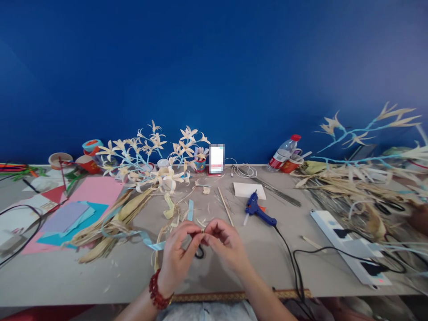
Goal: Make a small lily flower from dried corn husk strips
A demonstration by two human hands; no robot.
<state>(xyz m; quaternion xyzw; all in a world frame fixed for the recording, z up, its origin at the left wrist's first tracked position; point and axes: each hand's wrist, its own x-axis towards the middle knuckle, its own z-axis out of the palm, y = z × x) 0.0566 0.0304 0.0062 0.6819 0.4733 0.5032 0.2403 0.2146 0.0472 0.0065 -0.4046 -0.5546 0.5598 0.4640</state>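
My left hand [180, 249], with a red bead bracelet [159, 290] at its wrist, and my right hand [227, 244] meet fingertip to fingertip above the near middle of the table. Both are closed in a pinch on something tiny and pale, mostly hidden by the fingers. Below them a dark loop [199, 253] shows, perhaps a scissor handle. Light blue ribbon [152, 244] lies just left of my left hand, near a bundle of dried corn husks [125, 218]. Beyond my hands is a thin wooden stick [225, 206].
A blue glue gun [256, 209] lies right of my hands, its cord running toward a white power strip [351, 249]. Husk flowers [147, 154] on blue stems stand at the back left. A bottle [284, 153] leans near the wall. Another person's hand [419, 217] shows at the right edge.
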